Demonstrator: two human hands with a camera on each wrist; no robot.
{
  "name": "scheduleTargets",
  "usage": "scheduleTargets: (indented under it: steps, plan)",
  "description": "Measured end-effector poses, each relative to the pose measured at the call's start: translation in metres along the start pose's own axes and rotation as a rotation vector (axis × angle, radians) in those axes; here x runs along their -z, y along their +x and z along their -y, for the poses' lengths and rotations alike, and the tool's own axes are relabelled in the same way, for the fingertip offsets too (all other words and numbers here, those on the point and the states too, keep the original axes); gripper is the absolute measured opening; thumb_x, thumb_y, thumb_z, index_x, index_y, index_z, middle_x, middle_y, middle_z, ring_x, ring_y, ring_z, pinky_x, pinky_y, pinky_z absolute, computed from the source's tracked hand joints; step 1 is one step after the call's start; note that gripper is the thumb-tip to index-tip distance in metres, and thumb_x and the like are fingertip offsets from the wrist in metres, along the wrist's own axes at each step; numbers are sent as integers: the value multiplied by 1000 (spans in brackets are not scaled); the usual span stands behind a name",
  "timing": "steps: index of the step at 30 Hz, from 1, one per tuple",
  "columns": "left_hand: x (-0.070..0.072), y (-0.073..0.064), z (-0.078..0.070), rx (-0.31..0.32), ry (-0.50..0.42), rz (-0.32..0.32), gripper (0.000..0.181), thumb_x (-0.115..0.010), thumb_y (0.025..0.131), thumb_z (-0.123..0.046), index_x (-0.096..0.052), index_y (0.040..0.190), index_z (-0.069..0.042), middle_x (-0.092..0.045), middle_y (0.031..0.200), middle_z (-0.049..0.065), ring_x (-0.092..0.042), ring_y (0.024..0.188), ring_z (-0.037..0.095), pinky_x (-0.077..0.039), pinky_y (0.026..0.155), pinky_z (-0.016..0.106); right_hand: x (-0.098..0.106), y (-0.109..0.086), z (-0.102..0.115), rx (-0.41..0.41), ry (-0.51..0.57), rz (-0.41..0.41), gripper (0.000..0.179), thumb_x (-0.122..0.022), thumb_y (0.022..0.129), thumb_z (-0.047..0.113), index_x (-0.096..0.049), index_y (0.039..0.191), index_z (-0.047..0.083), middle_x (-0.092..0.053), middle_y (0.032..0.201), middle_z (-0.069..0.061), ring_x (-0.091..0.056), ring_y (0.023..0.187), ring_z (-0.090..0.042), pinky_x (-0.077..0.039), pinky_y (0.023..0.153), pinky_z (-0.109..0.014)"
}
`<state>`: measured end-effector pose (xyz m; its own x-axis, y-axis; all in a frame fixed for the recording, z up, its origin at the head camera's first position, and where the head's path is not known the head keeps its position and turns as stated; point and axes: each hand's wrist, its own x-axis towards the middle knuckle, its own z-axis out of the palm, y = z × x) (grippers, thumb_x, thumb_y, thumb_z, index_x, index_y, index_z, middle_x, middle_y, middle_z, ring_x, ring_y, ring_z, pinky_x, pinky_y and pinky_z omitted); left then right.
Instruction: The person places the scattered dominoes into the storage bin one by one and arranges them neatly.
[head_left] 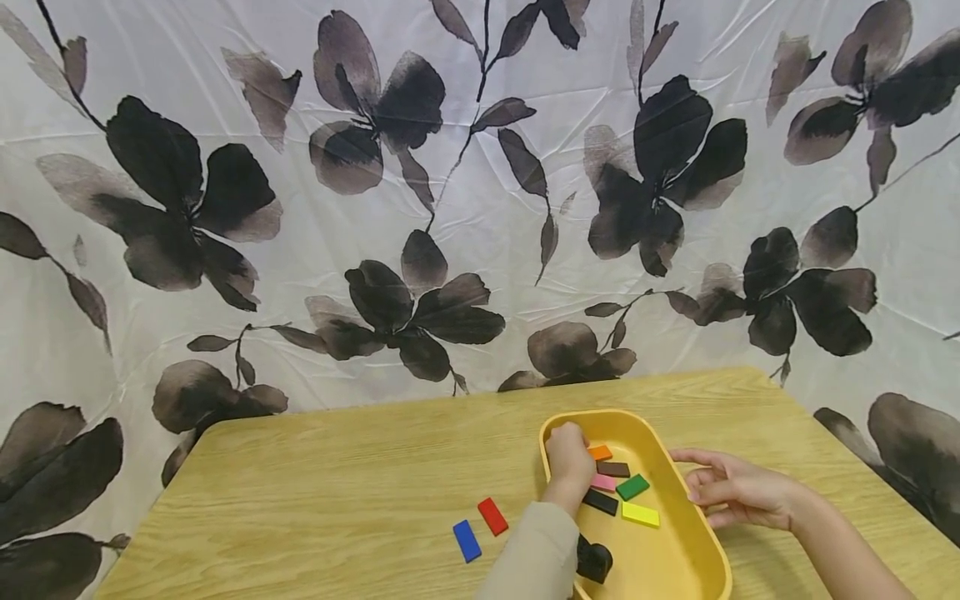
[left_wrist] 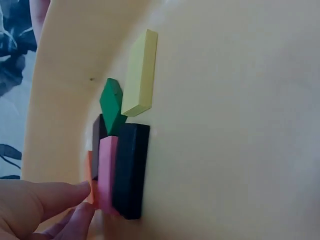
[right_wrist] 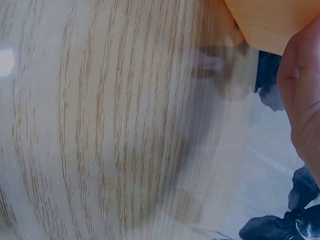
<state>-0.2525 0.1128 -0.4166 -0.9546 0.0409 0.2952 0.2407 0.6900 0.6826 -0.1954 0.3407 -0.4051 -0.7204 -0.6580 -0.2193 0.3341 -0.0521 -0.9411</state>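
In the head view my left hand (head_left: 568, 462) reaches into the yellow tray (head_left: 712, 546) at its far left corner. Its thumb and fingertips pinch the end of an orange block (left_wrist: 94, 195), as the left wrist view shows. Close to it lie a brown block (head_left: 613, 469), a pink block (head_left: 603, 482) and a black block (head_left: 601, 502). A green block (head_left: 633, 487) and a yellow block (head_left: 641, 514) lie toward the tray's middle. With loosely bent fingers, my right hand (head_left: 738, 490) touches the outside of the tray's right wall.
Left of the tray, a red block (head_left: 492, 517) and a blue block (head_left: 467, 541) lie on the wooden table (head_left: 322, 483). A black device (head_left: 594, 560) at my left wrist overlaps the tray. Behind the table hangs a flower-patterned cloth (head_left: 510, 242).
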Motion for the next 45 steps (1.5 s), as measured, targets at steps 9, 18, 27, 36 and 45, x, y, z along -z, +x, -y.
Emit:
scheduleTargets:
  steps: [9,18,27,36,45]
  plan:
    - [40,19,-20,-62,-307,422,17,-78,70,1,-70,85,2,-59,71,1,-50,61,10,-44,57,19,-1,-1,3,7,-17,-1,60,-44,94,-4,-9,142,-7,-57,102,-7,-61,88,-15,-52,78,-36]
    - [98,31,8,-2,-525,671,27,-71,77,1,-65,103,5,-57,74,2,-53,66,9,-49,62,26,-2,-2,2,-22,-18,-17,60,-46,94,-2,-10,142,-7,-57,103,-8,-61,89,-15,-52,78,-37]
    - [153,27,97,-151,-409,753,26,-71,77,0,-62,100,9,-62,91,9,-55,83,16,-46,69,24,0,-2,4,-15,-22,-2,56,-44,95,-2,-14,142,-4,-57,105,-10,-62,92,-18,-51,81,-40]
    - [169,-9,156,-138,-424,912,27,-71,74,10,-64,100,7,-64,98,15,-55,75,16,-44,63,20,-1,1,1,-19,-14,5,53,-43,95,-3,-18,142,-2,-57,104,-8,-61,89,-16,-51,81,-39]
    - [159,-18,160,-287,-322,915,29,-68,71,15,-67,98,5,-62,93,8,-48,65,4,-43,58,16,-2,1,2,-13,6,28,54,-42,95,-3,-17,142,-1,-57,104,-8,-61,91,-16,-51,81,-38]
